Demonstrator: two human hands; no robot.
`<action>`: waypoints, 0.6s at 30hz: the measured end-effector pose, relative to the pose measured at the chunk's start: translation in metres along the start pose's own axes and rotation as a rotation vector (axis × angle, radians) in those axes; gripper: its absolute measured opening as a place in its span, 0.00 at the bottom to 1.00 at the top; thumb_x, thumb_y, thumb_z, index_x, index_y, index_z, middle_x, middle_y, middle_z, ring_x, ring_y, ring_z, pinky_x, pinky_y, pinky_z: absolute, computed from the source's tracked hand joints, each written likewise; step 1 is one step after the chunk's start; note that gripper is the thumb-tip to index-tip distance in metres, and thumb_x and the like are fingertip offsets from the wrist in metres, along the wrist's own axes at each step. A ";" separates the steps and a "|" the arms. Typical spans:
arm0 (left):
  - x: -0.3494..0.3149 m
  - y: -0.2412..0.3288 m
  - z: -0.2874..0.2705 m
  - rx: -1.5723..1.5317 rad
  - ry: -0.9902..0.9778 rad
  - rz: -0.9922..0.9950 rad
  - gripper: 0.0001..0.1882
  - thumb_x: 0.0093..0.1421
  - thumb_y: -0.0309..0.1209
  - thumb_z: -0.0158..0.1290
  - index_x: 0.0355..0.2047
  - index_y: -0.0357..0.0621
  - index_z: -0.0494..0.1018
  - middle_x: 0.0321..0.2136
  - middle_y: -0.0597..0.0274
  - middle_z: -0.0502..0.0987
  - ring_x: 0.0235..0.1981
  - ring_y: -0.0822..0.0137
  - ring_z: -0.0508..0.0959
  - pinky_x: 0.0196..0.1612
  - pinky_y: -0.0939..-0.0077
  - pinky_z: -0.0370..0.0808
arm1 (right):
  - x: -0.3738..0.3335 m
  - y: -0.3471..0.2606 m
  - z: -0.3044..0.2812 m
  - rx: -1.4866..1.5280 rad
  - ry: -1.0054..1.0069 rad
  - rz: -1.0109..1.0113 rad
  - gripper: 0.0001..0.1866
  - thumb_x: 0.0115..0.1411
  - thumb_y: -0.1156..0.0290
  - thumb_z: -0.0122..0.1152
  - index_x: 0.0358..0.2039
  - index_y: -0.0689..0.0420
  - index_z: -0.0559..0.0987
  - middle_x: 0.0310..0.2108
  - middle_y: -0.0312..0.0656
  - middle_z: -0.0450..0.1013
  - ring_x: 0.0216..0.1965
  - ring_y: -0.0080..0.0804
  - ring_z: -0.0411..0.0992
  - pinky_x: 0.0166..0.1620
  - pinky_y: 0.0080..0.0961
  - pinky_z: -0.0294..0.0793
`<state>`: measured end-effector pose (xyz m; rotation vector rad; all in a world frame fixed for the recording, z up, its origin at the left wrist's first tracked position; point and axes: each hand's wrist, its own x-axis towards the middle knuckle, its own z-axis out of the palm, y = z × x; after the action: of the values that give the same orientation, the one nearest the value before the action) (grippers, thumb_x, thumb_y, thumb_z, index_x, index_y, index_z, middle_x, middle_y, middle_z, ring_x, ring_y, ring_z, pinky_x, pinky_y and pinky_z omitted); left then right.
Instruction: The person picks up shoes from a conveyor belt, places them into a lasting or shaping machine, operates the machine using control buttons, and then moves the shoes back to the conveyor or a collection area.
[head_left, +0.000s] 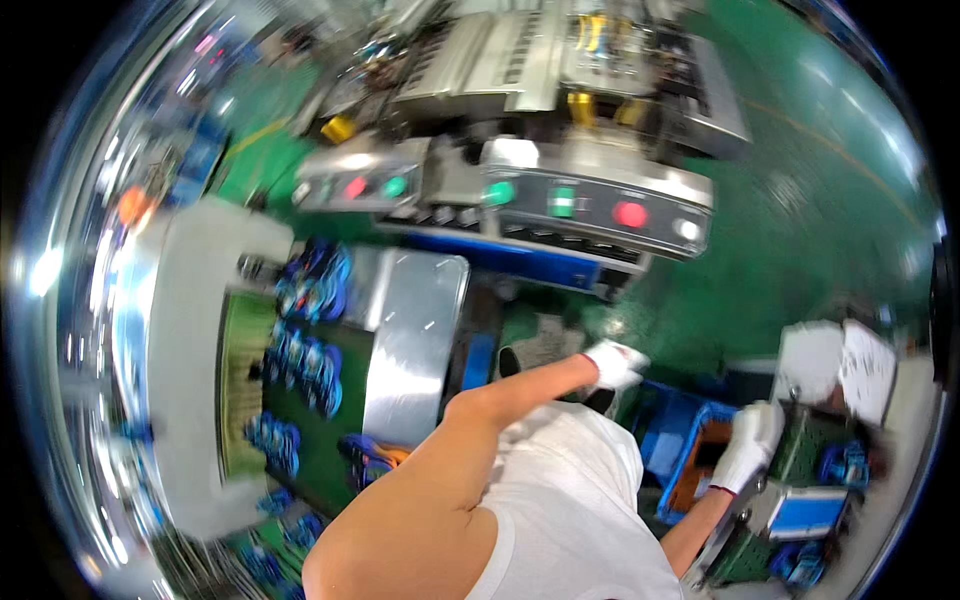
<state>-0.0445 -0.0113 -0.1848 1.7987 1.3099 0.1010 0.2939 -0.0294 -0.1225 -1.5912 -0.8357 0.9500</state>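
My left hand [615, 364], in a white glove, hangs in front of my body, over the floor and left of the blue bins. Its fingers look loosely apart, though blurred, and I see nothing in them. My right hand [750, 444], also gloved in white, reaches out at the right, by the rim of a blue bin [697, 440] with an orange-brown inside. Beside it stands a rack with a dark green tray [812, 447]. The right fingers are smeared, and whether they touch the tray or hold anything cannot be made out.
Ahead stands a metal machine with a control panel [600, 205] bearing red and green buttons. On the left are a shiny metal plate [415, 345] and rows of blue coiled parts [305, 370] on a green surface. White sheets [838, 370] stand at the right. The floor [770, 215] is green.
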 end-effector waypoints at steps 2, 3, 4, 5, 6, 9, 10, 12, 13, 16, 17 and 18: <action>-0.112 -0.115 -0.036 0.119 0.154 -0.492 0.24 0.62 0.48 0.49 0.46 0.42 0.81 0.49 0.42 0.81 0.52 0.44 0.80 0.57 0.52 0.76 | -0.019 0.041 0.081 -0.142 -0.402 0.389 0.28 0.66 0.71 0.66 0.64 0.64 0.70 0.59 0.50 0.73 0.57 0.36 0.73 0.61 0.32 0.72; -0.175 -0.182 -0.032 0.058 0.375 -0.710 0.23 0.63 0.46 0.47 0.44 0.42 0.82 0.47 0.42 0.81 0.51 0.45 0.81 0.56 0.52 0.76 | -0.029 0.071 0.110 -0.269 -0.496 0.194 0.29 0.66 0.71 0.66 0.64 0.64 0.69 0.62 0.52 0.70 0.60 0.38 0.71 0.63 0.33 0.70; -0.243 -0.217 -0.044 0.046 0.511 -0.926 0.22 0.63 0.45 0.46 0.44 0.42 0.82 0.50 0.41 0.80 0.54 0.45 0.79 0.58 0.53 0.75 | -0.035 0.094 0.128 -0.388 -0.577 -0.009 0.30 0.66 0.70 0.66 0.65 0.65 0.67 0.64 0.54 0.68 0.64 0.41 0.69 0.66 0.34 0.67; -0.335 -0.263 -0.035 0.367 0.512 -0.890 0.21 0.64 0.43 0.45 0.41 0.41 0.82 0.48 0.42 0.80 0.52 0.45 0.78 0.58 0.53 0.74 | -0.044 0.091 0.152 -0.403 -0.668 -0.032 0.30 0.66 0.70 0.66 0.65 0.65 0.67 0.64 0.54 0.68 0.64 0.41 0.69 0.66 0.34 0.67; -0.419 -0.290 -0.015 0.084 1.132 -1.042 0.22 0.65 0.44 0.44 0.39 0.41 0.81 0.44 0.43 0.81 0.48 0.45 0.79 0.56 0.52 0.74 | -0.050 0.089 0.181 -0.394 -0.758 0.007 0.31 0.66 0.70 0.66 0.66 0.66 0.66 0.65 0.55 0.67 0.65 0.42 0.68 0.67 0.35 0.65; -0.575 -0.311 -0.016 0.108 1.295 -1.444 0.18 0.65 0.42 0.48 0.42 0.44 0.81 0.42 0.47 0.83 0.49 0.47 0.80 0.53 0.53 0.76 | -0.066 0.079 0.239 -0.541 -0.885 0.016 0.32 0.65 0.68 0.67 0.66 0.65 0.67 0.64 0.55 0.68 0.64 0.43 0.68 0.66 0.36 0.67; -0.622 -0.311 -0.018 0.015 1.388 -1.534 0.18 0.65 0.43 0.51 0.44 0.43 0.80 0.44 0.45 0.83 0.50 0.46 0.80 0.54 0.53 0.76 | -0.070 0.074 0.261 -0.649 -0.921 0.002 0.32 0.65 0.66 0.68 0.65 0.65 0.68 0.63 0.54 0.70 0.62 0.43 0.71 0.63 0.36 0.70; -0.667 -0.313 -0.017 0.037 1.409 -1.632 0.22 0.65 0.47 0.50 0.44 0.40 0.80 0.43 0.43 0.83 0.48 0.44 0.81 0.55 0.52 0.76 | -0.085 0.073 0.294 -0.687 -0.960 -0.121 0.32 0.64 0.65 0.68 0.64 0.64 0.70 0.61 0.54 0.72 0.60 0.44 0.73 0.61 0.37 0.72; -0.676 -0.315 -0.016 -0.082 1.309 -1.666 0.25 0.65 0.51 0.49 0.43 0.40 0.80 0.43 0.42 0.83 0.48 0.44 0.81 0.55 0.51 0.75 | -0.094 0.066 0.309 -0.781 -0.982 -0.160 0.31 0.63 0.65 0.68 0.63 0.65 0.71 0.60 0.55 0.73 0.59 0.45 0.73 0.61 0.38 0.72; -0.660 -0.323 0.008 -0.269 1.136 -1.749 0.36 0.64 0.64 0.45 0.46 0.42 0.79 0.47 0.39 0.81 0.51 0.42 0.80 0.57 0.50 0.73 | -0.140 0.033 0.348 -0.961 -1.096 -0.224 0.32 0.62 0.63 0.68 0.62 0.67 0.71 0.58 0.58 0.74 0.58 0.47 0.74 0.60 0.39 0.73; -0.638 -0.331 0.018 -0.287 1.040 -1.727 0.37 0.65 0.64 0.43 0.46 0.41 0.78 0.46 0.36 0.81 0.51 0.40 0.79 0.56 0.48 0.73 | -0.160 0.023 0.361 -1.073 -1.119 -0.219 0.32 0.62 0.63 0.69 0.61 0.67 0.71 0.58 0.58 0.74 0.58 0.47 0.75 0.60 0.39 0.73; -0.610 -0.339 0.041 -0.317 0.936 -1.707 0.34 0.65 0.62 0.45 0.46 0.41 0.76 0.48 0.36 0.79 0.50 0.38 0.79 0.54 0.45 0.73 | -0.172 0.015 0.369 -1.200 -1.146 -0.216 0.32 0.62 0.62 0.69 0.61 0.67 0.71 0.58 0.57 0.74 0.57 0.47 0.75 0.60 0.39 0.73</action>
<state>-0.5380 -0.5067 -0.1926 -0.1607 2.8073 0.1751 -0.1125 -0.0282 -0.1573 -1.6979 -2.6888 1.2725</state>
